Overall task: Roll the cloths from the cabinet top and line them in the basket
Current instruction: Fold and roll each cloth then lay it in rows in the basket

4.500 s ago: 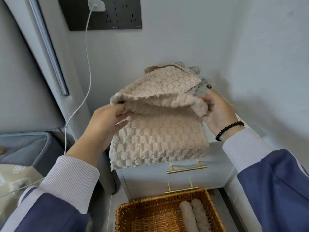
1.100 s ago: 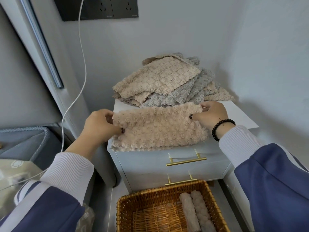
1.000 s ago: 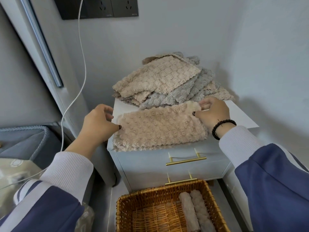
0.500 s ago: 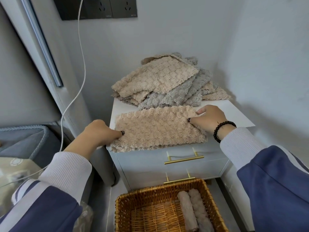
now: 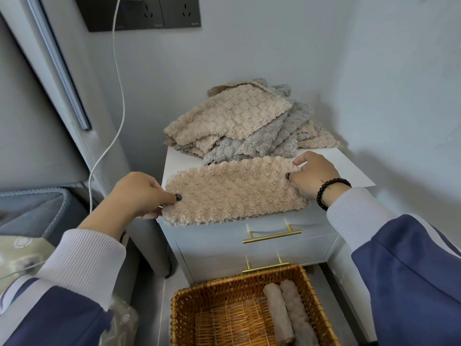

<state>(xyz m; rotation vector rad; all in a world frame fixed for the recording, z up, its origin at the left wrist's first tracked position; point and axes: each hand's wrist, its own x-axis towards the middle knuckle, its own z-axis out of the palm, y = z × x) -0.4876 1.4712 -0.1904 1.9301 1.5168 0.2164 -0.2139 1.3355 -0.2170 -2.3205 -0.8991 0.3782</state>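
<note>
my left hand (image 5: 136, 196) pinches the left end of the folded beige cloth (image 5: 232, 193), thumb on top and the fingers tucked under where i can't see them; the cloth lies flat across the front of the white cabinet top (image 5: 349, 171), its near edge hanging a little over the drawer front; it looks soft, plush and light, with no stiffness of its own, so i judge it will sag and spread if i lift it by one end, and the roll will loosen unless i keep both ends pinched and the layers tight; the short ends are the places to hold; behind it sits the loose pile of cloths (image 5: 247, 123), beige and grey mixed, how many i can't tell; my right hand (image 5: 311, 174) grips the right end, thumb on the fleece and the fingers curled over the far corner; below, on the floor against the cabinet, the wicker basket (image 5: 189, 300) holds two rolled cloths (image 5: 287, 313) side by side along its right side; the frame cuts off its near rim and the rolls' near ends.
</note>
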